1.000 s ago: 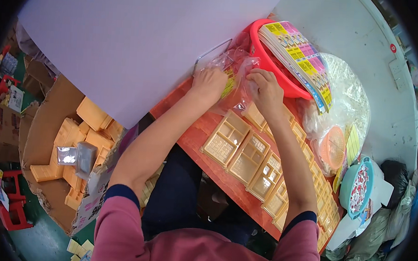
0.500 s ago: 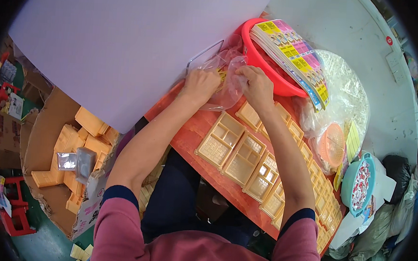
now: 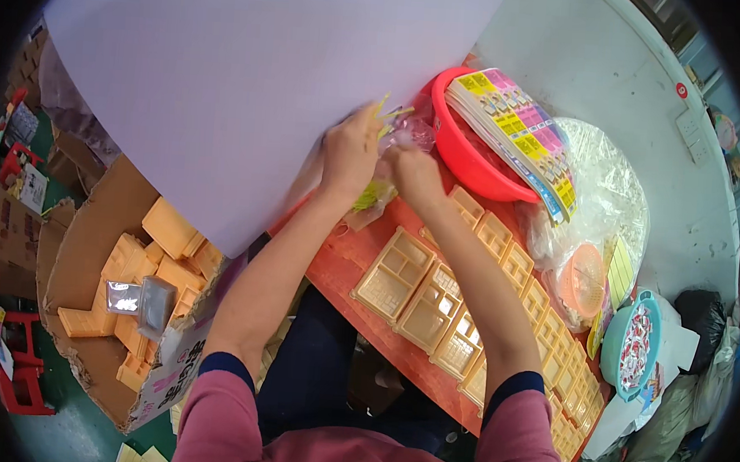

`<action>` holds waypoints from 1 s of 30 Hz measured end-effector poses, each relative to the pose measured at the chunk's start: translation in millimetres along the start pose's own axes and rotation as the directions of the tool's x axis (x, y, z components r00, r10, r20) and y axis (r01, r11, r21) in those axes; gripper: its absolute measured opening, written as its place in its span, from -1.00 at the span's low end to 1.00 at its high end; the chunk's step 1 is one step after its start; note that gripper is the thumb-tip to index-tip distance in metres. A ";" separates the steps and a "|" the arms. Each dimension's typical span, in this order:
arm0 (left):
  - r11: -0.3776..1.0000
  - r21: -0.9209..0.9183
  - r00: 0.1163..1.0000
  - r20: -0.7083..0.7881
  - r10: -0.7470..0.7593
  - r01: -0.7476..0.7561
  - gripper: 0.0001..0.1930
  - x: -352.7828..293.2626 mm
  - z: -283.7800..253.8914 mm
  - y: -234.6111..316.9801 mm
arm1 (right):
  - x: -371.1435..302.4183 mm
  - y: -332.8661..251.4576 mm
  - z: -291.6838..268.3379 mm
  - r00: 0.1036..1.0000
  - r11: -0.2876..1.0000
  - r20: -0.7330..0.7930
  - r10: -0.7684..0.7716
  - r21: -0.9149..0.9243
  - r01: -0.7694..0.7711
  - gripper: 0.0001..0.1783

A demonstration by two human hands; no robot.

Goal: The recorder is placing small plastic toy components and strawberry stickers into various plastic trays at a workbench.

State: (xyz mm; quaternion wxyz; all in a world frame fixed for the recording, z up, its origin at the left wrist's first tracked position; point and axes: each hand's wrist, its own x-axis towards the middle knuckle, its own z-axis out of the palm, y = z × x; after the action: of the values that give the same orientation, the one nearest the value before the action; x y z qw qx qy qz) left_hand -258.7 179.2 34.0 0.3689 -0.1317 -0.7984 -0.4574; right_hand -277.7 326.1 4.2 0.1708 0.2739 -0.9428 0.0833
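Both hands up close together just left of the red bowl (image 3: 468, 156). Left hand (image 3: 349, 149) closed on thin yellow sticks (image 3: 387, 112). Right hand (image 3: 414, 173) pinching a clear plastic bag (image 3: 410, 136), touching the left hand. Below the bowl, rows of tan plastic frames (image 3: 429, 298) on the red tabletop (image 3: 343, 263). Colourful sheets (image 3: 520, 134) resting on top of the bowl.
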 end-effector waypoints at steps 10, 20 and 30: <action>0.092 -0.843 0.708 0.381 -0.594 0.530 -0.84 6.3 21.5 20.6 | -1.8 13.3 -38.5 0.975 0.957 -0.091 0.202 0.228 -0.177 -0.78; -0.098 -0.873 0.692 0.442 -0.571 0.477 -0.84 -48.8 47.9 76.5 | -56.4 -18.5 -77.0 0.811 0.416 0.049 0.582 0.839 -0.350 -0.77; -0.408 -0.808 0.494 0.585 -0.644 0.425 -0.88 -80.3 70.4 113.0 | -100.1 -7.3 -75.3 0.745 0.847 -0.483 0.460 0.490 -0.205 -0.82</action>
State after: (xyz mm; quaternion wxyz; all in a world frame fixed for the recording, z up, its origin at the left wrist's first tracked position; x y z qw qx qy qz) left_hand -174.2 309.4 26.7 -0.0533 0.1132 -0.1559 -0.9798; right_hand -173.7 387.8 37.7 0.3727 0.0872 -0.8389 0.3869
